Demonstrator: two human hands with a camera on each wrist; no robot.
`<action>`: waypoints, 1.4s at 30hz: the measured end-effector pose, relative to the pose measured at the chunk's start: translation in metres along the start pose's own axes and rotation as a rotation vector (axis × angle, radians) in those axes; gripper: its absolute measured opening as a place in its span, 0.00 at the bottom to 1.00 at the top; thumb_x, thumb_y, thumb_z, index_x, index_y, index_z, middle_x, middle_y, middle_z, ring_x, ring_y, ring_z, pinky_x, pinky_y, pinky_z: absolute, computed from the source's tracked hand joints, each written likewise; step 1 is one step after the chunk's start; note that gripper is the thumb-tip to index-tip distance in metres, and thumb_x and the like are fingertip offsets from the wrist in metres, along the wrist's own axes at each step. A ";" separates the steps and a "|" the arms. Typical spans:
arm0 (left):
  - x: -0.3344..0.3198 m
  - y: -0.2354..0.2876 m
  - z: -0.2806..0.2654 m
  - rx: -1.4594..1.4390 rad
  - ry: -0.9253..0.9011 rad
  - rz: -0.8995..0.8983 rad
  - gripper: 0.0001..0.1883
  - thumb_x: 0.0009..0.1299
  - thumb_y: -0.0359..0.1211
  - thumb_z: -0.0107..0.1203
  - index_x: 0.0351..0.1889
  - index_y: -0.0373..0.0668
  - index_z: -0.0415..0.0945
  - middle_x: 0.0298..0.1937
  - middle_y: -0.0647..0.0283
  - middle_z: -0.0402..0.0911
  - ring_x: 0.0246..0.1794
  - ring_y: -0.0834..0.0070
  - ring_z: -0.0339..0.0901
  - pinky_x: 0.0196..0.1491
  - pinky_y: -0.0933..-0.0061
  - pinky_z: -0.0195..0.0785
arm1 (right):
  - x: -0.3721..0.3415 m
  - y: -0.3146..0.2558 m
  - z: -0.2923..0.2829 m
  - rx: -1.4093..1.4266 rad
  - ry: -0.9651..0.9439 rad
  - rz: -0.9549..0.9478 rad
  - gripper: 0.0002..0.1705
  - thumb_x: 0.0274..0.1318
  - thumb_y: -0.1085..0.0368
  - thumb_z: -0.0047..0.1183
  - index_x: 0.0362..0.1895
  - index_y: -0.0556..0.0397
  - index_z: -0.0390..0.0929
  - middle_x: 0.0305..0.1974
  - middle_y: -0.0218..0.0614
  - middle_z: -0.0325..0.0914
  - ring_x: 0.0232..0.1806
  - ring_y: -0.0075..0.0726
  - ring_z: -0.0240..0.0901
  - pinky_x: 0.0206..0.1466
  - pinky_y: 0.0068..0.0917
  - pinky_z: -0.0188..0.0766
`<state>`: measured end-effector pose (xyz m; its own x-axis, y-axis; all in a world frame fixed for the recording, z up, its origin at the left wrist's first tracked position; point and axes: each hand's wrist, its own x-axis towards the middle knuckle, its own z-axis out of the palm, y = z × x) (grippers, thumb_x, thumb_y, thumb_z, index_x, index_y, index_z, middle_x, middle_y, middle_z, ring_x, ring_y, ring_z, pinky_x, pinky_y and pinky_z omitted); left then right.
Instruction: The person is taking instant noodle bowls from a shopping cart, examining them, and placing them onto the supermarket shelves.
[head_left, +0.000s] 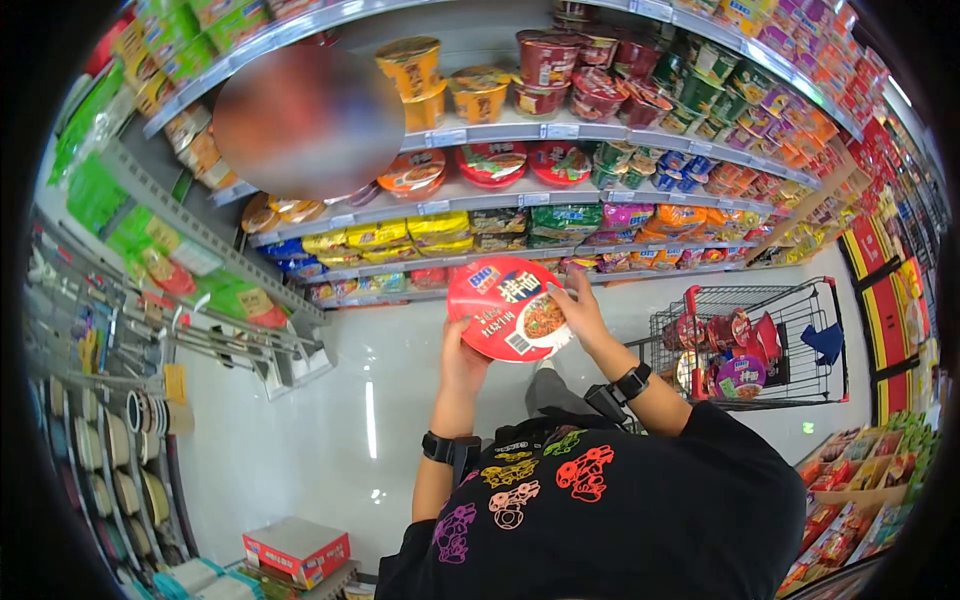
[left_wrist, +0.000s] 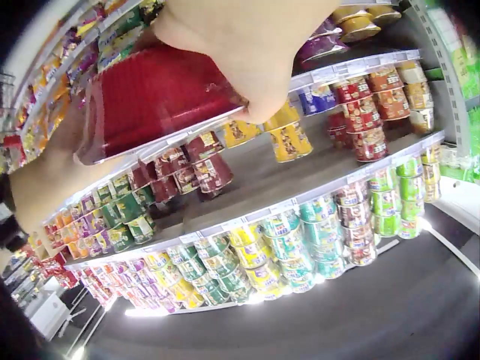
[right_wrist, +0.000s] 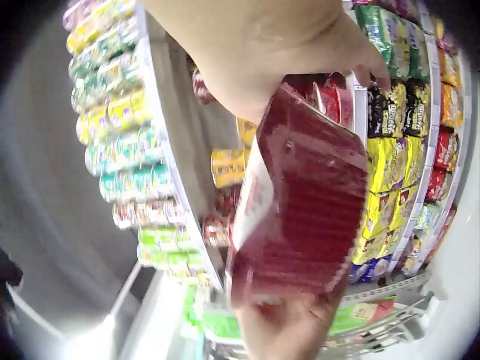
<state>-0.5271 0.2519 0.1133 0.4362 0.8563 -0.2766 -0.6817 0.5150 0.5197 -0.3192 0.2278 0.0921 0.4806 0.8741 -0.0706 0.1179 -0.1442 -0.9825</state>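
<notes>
Fingers, left hand [head_left: 465,362]: curled round the near-left edge of the red noodle bowl [head_left: 508,309], as I see it.
Red bowl: held between both hands above the floor [head_left: 400,400], its printed lid facing my head view.
Fingers, right hand [head_left: 582,312]: gripping the bowl's right edge, thumb over the lid.
Shelves [head_left: 490,130]: beyond the hands, stacked with noodle tubs and packets.
Shopping cart [head_left: 690,290]: right of the hands, carrying a purple bowl [head_left: 741,375] and red packages [head_left: 765,338].
</notes>
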 end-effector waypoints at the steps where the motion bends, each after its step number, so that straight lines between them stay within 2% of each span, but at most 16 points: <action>1: 0.010 -0.004 0.007 0.010 -0.017 -0.044 0.23 0.62 0.38 0.42 0.54 0.39 0.62 0.53 0.56 0.72 0.52 0.63 0.71 0.53 0.57 0.64 | 0.014 0.007 -0.010 0.278 -0.078 0.170 0.32 0.52 0.58 0.51 0.57 0.59 0.58 0.53 0.44 0.66 0.48 0.41 0.69 0.50 0.29 0.67; 4: 0.044 -0.017 0.029 0.043 -0.049 -0.145 0.23 0.62 0.38 0.43 0.54 0.39 0.63 0.53 0.56 0.72 0.51 0.63 0.71 0.54 0.56 0.63 | 0.046 0.004 -0.047 0.819 -0.347 0.596 0.24 0.53 0.58 0.50 0.51 0.58 0.66 0.45 0.42 0.74 0.43 0.36 0.74 0.47 0.29 0.71; 5: 0.056 -0.020 0.037 0.067 -0.048 -0.173 0.23 0.61 0.38 0.43 0.55 0.39 0.63 0.53 0.56 0.71 0.52 0.62 0.70 0.54 0.56 0.63 | 0.058 0.010 -0.054 0.834 -0.362 0.615 0.19 0.55 0.57 0.48 0.45 0.57 0.71 0.40 0.40 0.77 0.39 0.32 0.76 0.45 0.31 0.74; 8: 0.099 -0.026 0.059 0.057 -0.101 -0.270 0.24 0.61 0.39 0.43 0.55 0.39 0.63 0.54 0.56 0.71 0.53 0.62 0.69 0.56 0.55 0.61 | 0.089 0.007 -0.077 0.767 -0.370 0.612 0.19 0.54 0.56 0.48 0.46 0.56 0.70 0.42 0.38 0.77 0.39 0.31 0.76 0.42 0.28 0.75; 9: 0.114 -0.031 0.063 0.046 -0.105 -0.289 0.24 0.61 0.40 0.43 0.55 0.39 0.63 0.54 0.56 0.70 0.54 0.61 0.68 0.55 0.55 0.61 | 0.103 0.011 -0.085 0.645 -0.348 0.632 0.21 0.54 0.54 0.49 0.47 0.54 0.69 0.40 0.35 0.77 0.37 0.28 0.77 0.38 0.25 0.76; 13: 0.180 -0.064 0.076 0.004 -0.099 -0.314 0.25 0.62 0.42 0.43 0.56 0.41 0.62 0.55 0.56 0.70 0.55 0.60 0.67 0.56 0.52 0.59 | 0.151 0.030 -0.113 0.562 -0.286 0.519 0.23 0.52 0.51 0.51 0.49 0.48 0.68 0.36 0.30 0.77 0.33 0.24 0.77 0.29 0.24 0.77; 16: 0.216 -0.089 0.083 -0.007 -0.062 -0.388 0.25 0.61 0.43 0.44 0.55 0.41 0.63 0.55 0.56 0.70 0.55 0.60 0.67 0.58 0.52 0.57 | 0.182 0.047 -0.134 0.516 -0.242 0.532 0.20 0.55 0.58 0.50 0.50 0.53 0.67 0.42 0.36 0.75 0.40 0.29 0.75 0.38 0.26 0.76; 20: 0.241 -0.100 0.082 0.014 0.144 -0.589 0.25 0.59 0.44 0.50 0.52 0.42 0.66 0.53 0.58 0.71 0.54 0.61 0.66 0.58 0.53 0.55 | 0.207 0.073 -0.149 0.588 -0.133 0.559 0.20 0.55 0.59 0.50 0.51 0.51 0.67 0.42 0.35 0.76 0.39 0.29 0.76 0.38 0.28 0.76; 21: 0.249 -0.102 0.082 0.002 0.164 -0.606 0.24 0.56 0.42 0.54 0.50 0.44 0.67 0.53 0.59 0.70 0.55 0.62 0.65 0.58 0.50 0.53 | 0.212 0.070 -0.150 0.613 -0.096 0.575 0.20 0.54 0.59 0.51 0.51 0.50 0.67 0.40 0.34 0.76 0.38 0.29 0.76 0.37 0.30 0.77; 24: 0.272 -0.106 0.081 0.034 0.225 -0.628 0.24 0.56 0.40 0.55 0.51 0.46 0.67 0.54 0.59 0.69 0.56 0.61 0.63 0.57 0.47 0.53 | 0.229 0.066 -0.152 0.550 -0.039 0.613 0.21 0.53 0.60 0.52 0.51 0.51 0.67 0.40 0.34 0.76 0.38 0.30 0.76 0.36 0.30 0.77; 31: 0.349 -0.102 0.085 0.129 0.172 -0.703 0.25 0.58 0.39 0.54 0.54 0.48 0.64 0.55 0.57 0.67 0.57 0.58 0.61 0.57 0.43 0.54 | 0.280 0.078 -0.143 0.615 0.049 0.500 0.21 0.53 0.59 0.52 0.50 0.51 0.67 0.40 0.34 0.76 0.38 0.30 0.76 0.37 0.31 0.77; 34: 0.381 -0.093 0.084 0.174 0.055 -0.707 0.25 0.58 0.39 0.53 0.55 0.47 0.63 0.56 0.58 0.67 0.57 0.59 0.61 0.57 0.43 0.53 | 0.305 0.075 -0.136 0.667 0.087 0.494 0.19 0.52 0.57 0.53 0.48 0.47 0.69 0.38 0.32 0.76 0.35 0.28 0.76 0.30 0.27 0.76; 35: 0.391 -0.092 0.084 0.167 0.065 -0.712 0.25 0.59 0.40 0.52 0.55 0.47 0.63 0.57 0.58 0.66 0.57 0.59 0.61 0.57 0.44 0.52 | 0.314 0.078 -0.134 0.685 0.039 0.488 0.20 0.52 0.57 0.53 0.49 0.47 0.68 0.40 0.32 0.75 0.38 0.29 0.76 0.34 0.30 0.77; 38: 0.424 -0.086 0.084 0.032 0.131 -0.812 0.20 0.63 0.41 0.49 0.53 0.48 0.65 0.54 0.61 0.69 0.58 0.61 0.61 0.58 0.42 0.51 | 0.338 0.074 -0.129 0.637 0.015 0.519 0.21 0.54 0.56 0.51 0.51 0.47 0.67 0.42 0.33 0.75 0.39 0.33 0.76 0.36 0.37 0.77; 39: 0.427 -0.084 0.092 0.093 0.146 -0.755 0.21 0.65 0.45 0.47 0.54 0.49 0.65 0.55 0.60 0.68 0.59 0.59 0.60 0.59 0.40 0.49 | 0.346 0.073 -0.127 0.651 -0.010 0.509 0.22 0.54 0.56 0.50 0.53 0.42 0.65 0.42 0.32 0.75 0.39 0.34 0.76 0.36 0.40 0.76; 42: 0.442 -0.080 0.103 0.125 0.180 -0.747 0.25 0.65 0.51 0.46 0.54 0.48 0.64 0.57 0.59 0.65 0.59 0.56 0.59 0.60 0.42 0.48 | 0.364 0.069 -0.121 0.606 -0.027 0.555 0.25 0.54 0.56 0.50 0.56 0.38 0.62 0.44 0.33 0.74 0.40 0.37 0.75 0.37 0.43 0.76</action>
<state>-0.2197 0.5848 0.0325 0.6443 0.2825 -0.7107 -0.1684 0.9589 0.2285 -0.0307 0.4801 0.0191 0.3093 0.7613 -0.5699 -0.6242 -0.2897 -0.7256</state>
